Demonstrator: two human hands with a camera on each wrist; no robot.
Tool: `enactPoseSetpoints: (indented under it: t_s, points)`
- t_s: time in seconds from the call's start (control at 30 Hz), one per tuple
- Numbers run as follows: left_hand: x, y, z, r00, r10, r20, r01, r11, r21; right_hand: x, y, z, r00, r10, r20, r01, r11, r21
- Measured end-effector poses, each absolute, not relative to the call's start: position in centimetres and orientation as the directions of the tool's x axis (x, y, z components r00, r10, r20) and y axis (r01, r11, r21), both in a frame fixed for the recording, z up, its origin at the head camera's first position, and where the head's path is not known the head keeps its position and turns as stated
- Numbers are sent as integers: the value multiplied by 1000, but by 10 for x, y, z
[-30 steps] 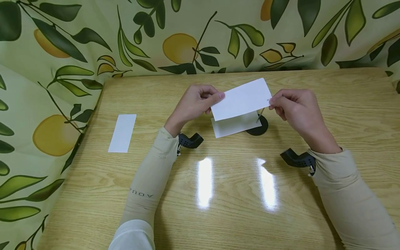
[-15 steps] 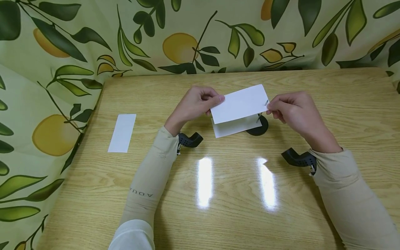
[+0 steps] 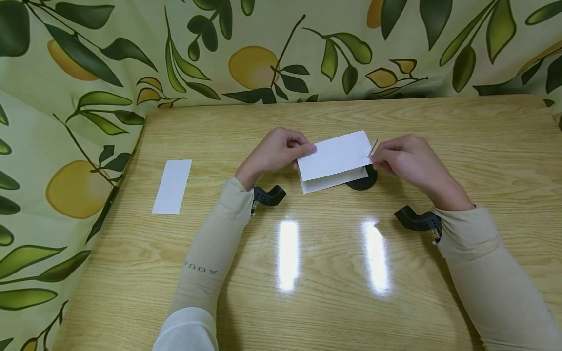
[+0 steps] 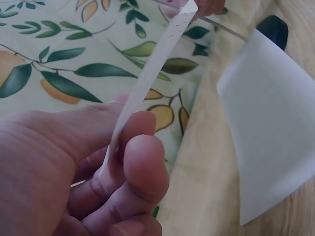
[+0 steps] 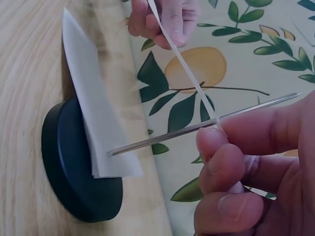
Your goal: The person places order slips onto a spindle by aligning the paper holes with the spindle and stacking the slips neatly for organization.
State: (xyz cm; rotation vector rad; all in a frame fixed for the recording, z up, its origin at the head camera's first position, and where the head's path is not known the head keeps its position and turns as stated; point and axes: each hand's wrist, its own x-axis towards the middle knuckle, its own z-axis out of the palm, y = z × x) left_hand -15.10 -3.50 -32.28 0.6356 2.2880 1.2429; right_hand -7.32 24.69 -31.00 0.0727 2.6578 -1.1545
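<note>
A white paper slip point(image 3: 335, 155) is held level above the table, its right corner pierced by a thin metal receipt spike point(image 3: 373, 146). My left hand point(image 3: 278, 150) pinches the slip's left end between thumb and fingers. At the pierced corner, right beside the spike, my right hand point(image 3: 410, 161) pinches the paper. The spike rises from a round black base point(image 5: 59, 162). Lower on it sits more white paper point(image 5: 93, 98), close over the base and curling up at its far end. In the right wrist view the spike's tip sticks out past the held slip.
Another white slip point(image 3: 172, 187) lies flat on the wooden table point(image 3: 333, 312), left of my left forearm. A cloth point(image 3: 189, 48) printed with fruit and leaves hangs behind the table and along its left side. Black camera mounts point(image 3: 417, 220) sit at both wrists.
Both hands have lowered the slip along the spike. More of the spike's tip now shows above the paper, and the gap to the paper below has narrowed.
</note>
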Motion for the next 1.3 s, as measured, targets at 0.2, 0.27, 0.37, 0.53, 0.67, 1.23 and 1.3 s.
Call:
enactPoseSetpoints:
  t_s: [0.2,0.27,0.37,0.53,0.67,1.23,1.3]
  points:
    - [-152,-35,-329,-776,598,-200,197,531,824,-77,246,-317,-959,-73,-275,140,721,-679]
    - [-152,-35,-330,-772,600,-211,198,541,818,-78,246,-319,-953,-81,-292,141,735,-664]
    - [-153,-35,-334,-766,599,-232,191,557,808,-79,246,-323,-943,-97,-317,140,749,-647]
    - [-154,-34,-341,-759,598,-260,193,586,787,-81,245,-329,-935,-121,-333,123,771,-625]
    - [-154,-32,-345,-756,598,-266,205,603,771,-82,244,-333,-934,-132,-332,103,789,-606]
    - [-152,-22,-351,-770,605,-201,365,677,639,-83,242,-342,-934,-147,-324,57,838,-543]
    - [-152,-22,-353,-771,606,-198,373,681,631,-83,241,-343,-936,-147,-320,51,842,-537]
